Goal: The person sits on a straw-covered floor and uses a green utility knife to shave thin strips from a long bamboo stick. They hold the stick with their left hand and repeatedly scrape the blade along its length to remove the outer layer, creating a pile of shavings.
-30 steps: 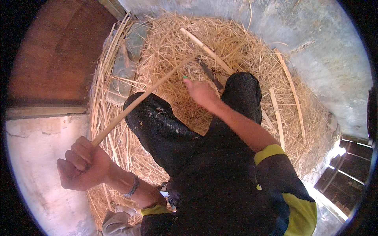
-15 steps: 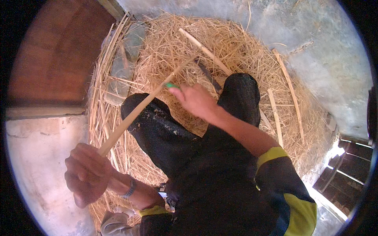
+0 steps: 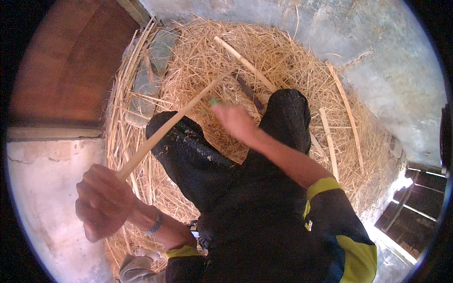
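Observation:
My left hand (image 3: 101, 203) is wrapped round the near end of a long, pale stick (image 3: 160, 134). The stick slants up and to the right, passing over my left knee, and its far end lies above the straw. To the right of its upper half is my right hand (image 3: 233, 121), closed and smeared by motion. A small green thing (image 3: 213, 102) pokes out of the fist beside the thumb; its kind is too blurred to tell. Between fist and stick there is a small gap. Past my right hand, a dark flat strip (image 3: 249, 92) lies on the straw.
Straw and shavings (image 3: 198, 56) cover the ground around my knees. Another pale stick (image 3: 245, 61) lies ahead, with shorter wooden strips (image 3: 329, 139) to the right. Long thin slivers (image 3: 123, 89) are heaped at the left beside a brown panel (image 3: 71, 61). A grey wall (image 3: 377, 52) curves behind.
My right hand, with the green thing, has shifted slightly right, off the stick's side. My left hand and the stick have hardly moved.

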A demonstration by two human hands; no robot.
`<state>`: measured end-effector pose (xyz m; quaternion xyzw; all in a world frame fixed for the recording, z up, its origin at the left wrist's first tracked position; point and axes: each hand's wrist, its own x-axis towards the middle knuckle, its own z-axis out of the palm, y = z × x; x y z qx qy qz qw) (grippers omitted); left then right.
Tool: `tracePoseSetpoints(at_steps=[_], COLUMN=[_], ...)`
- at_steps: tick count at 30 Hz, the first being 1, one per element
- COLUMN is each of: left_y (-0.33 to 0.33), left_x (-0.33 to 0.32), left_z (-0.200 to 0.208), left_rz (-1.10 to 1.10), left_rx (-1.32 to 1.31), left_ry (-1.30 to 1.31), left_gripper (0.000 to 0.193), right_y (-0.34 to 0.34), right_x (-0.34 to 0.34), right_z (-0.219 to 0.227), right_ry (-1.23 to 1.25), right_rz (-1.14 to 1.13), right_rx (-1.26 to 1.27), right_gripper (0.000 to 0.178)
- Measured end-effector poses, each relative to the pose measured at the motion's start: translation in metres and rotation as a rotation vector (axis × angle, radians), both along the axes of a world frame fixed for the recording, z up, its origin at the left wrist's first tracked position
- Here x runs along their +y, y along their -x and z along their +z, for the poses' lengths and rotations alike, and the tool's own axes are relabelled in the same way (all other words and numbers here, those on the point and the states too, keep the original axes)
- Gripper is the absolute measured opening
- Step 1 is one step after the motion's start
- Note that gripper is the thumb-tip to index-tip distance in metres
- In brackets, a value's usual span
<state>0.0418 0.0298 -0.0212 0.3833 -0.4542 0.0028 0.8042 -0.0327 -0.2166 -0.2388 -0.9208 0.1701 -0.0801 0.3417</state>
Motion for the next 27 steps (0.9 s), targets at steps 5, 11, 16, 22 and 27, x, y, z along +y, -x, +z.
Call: tracePoseSetpoints(at_steps=[5,11,16,22,27], left_y=[-0.007,0.005,0.006,0.007,0.007], left_x=[-0.007,-0.008,-0.033,-0.043,-0.038], left_z=[-0.004,0.016,0.015,0.021,0.021], left_rz=[0.052,0.397,0.738,0.891,0.976], left_rx=[0.012,0.32,0.488,0.551,0.535], left_ry=[0.049,0.129,0.187,0.202,0.183], left_gripper=[0.032,0.041,0.042,0.042,0.042], right_y=[0.009,-0.01,-0.014,-0.014,-0.02], right_x=[-0.05,0.03,0.002,0.016,0.023], right_z=[-0.073,0.029,-0.019,-0.014,0.023], right_ry=[0.127,-0.221,-0.102,-0.192,-0.123], right_rz=[-0.037,0.045,-0.074,0.026,0.117], right_rx=[0.115,0.105,-0.013,0.007,-0.018], right_gripper=[0.032,0.051,0.053,0.053,0.053])
